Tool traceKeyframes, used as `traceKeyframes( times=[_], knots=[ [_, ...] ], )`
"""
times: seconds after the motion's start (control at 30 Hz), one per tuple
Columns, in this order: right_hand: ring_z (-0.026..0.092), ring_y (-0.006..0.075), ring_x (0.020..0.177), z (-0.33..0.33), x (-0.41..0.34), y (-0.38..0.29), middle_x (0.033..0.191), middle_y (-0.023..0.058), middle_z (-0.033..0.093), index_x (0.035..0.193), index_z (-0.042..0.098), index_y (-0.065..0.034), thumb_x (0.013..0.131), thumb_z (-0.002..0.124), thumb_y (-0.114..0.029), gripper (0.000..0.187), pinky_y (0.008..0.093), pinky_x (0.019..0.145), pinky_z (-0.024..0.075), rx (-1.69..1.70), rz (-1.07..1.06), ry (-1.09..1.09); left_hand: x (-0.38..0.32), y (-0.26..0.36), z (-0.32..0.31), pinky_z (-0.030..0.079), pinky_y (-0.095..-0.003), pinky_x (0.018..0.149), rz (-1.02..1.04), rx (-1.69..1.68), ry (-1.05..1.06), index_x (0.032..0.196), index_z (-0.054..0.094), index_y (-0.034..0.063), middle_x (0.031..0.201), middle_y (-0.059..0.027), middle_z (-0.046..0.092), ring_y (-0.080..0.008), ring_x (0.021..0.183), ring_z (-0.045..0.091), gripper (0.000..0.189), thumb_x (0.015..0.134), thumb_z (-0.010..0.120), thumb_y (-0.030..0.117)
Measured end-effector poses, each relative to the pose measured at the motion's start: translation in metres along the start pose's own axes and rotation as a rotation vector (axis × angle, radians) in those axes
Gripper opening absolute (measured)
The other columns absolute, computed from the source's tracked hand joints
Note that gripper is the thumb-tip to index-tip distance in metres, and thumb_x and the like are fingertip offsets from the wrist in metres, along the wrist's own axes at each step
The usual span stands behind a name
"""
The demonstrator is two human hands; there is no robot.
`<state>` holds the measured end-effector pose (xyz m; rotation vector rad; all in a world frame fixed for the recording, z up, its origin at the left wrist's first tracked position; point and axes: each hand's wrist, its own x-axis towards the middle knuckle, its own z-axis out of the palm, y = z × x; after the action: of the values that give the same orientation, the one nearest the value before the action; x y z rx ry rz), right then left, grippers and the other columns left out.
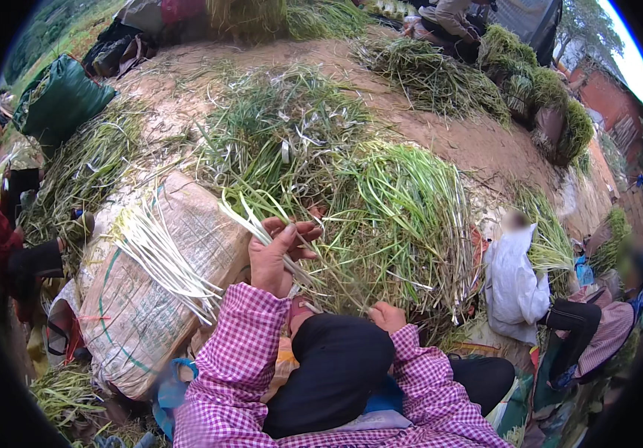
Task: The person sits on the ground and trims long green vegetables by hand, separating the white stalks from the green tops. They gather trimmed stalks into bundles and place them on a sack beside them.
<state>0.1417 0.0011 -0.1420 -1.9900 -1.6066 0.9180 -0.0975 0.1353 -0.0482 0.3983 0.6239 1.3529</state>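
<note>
My left hand [279, 255] is closed around a few green stalks with pale stems, whose white ends point up and to the left. Lower and to the right, my right hand [387, 316] pinches the end of a thin, dull green leaf that stretches up toward my left hand. Left of me, a bundle of cleaned white stalks [167, 255] lies on a woven plastic sack [131, 313] that bears writing. Beyond my hands spreads a heap of long green stalks [411, 196], fresh ones mixed with withered ones.
Loose leaf litter [293, 117] covers the ground ahead. A green sack [64, 103] stands at the upper left, with a person [5, 235] seated below it. Other people sit at the right and top right. A white plastic bag [515, 285] is at the right, and upright bundles [548, 106] stand behind.
</note>
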Motion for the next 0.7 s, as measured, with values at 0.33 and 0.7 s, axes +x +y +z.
traceKeyframes(
  times=[0.33,0.7],
  knots=[
    [0.058,0.0108,0.068,-0.056,-0.005,-0.048,0.105,0.0112,0.058,0.11,0.058,0.001,0.087,0.052,-0.02,0.032,0.0221,0.055,0.0466,0.808,0.041,-0.116,-0.003,-0.042,0.036,0.054,-0.0319,0.047,-0.103,0.039,-0.017,0.1,0.044,0.0092,0.091,-0.0213,0.063,-0.0353,0.082,0.064,0.018,0.085,0.054,0.003],
    [0.055,0.0152,0.067,-0.053,0.018,-0.05,0.073,0.0058,0.057,0.089,0.061,-0.0024,0.089,0.054,-0.024,0.023,0.0281,0.063,0.0451,0.429,-0.346,-0.283,-0.018,-0.085,0.029,0.055,-0.0425,0.068,-0.422,0.146,-0.077,0.092,0.055,0.0015,0.064,-0.0065,0.057,-0.026,0.069,0.064,0.011,0.086,0.058,0.011]
  ],
)
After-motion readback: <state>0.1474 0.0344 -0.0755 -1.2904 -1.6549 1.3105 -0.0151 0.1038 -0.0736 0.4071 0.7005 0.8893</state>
